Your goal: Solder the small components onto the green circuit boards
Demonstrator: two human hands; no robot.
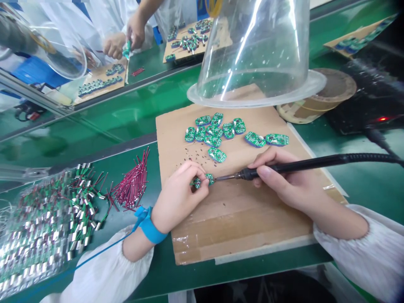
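My left hand [186, 189], with a blue strap at the wrist, pinches a small green circuit board [209, 179] over the cardboard sheet [246, 210]. In my right hand [280, 181] is a black soldering iron [315, 162], held like a pen. Its metal tip points left and reaches the edge of the pinched board; whether it touches cannot be made out. Several green circuit boards [217, 154] lie on the cardboard just beyond my hands, with small dark bits [202, 156] scattered near them. My left fingers partly cover the held board.
A clear plastic funnel hood [252, 54] hangs above the cardboard. To the left lie red wires [132, 185] and many silver-ended parts with green wires [82, 210]. A round tub [315, 105] and a dark box with a red light [372, 97] stand right. Across, a co-worker's hands [135, 31] hold a green tool.
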